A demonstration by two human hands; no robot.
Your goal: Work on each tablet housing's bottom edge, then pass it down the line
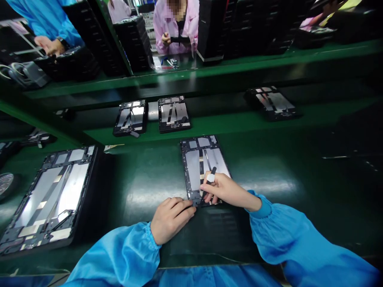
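In front of me an opened tablet (pixel 194 161) lies on the green bench, its silver battery panels and black ribbon strips bare. My left hand (pixel 172 218) rests on the bench with fingers outstretched, their tips touching the tablet's near left corner. Over the lower part of the tablet, my right hand (pixel 223 189) pinches a small black strip with a white patch (pixel 211 177). What lies under those fingers is partly hidden, and I cannot tell whether the strip is joined to the tablet.
At the left a stack topped by another opened tablet (pixel 54 191) stands close to me. Farther back lie more opened tablets (pixel 131 116) (pixel 174 113) (pixel 273 103). A green shelf (pixel 239 65) carries tall black stacks (pixel 239 28). Co-workers (pixel 176 24) (pixel 56 24) work beyond it.
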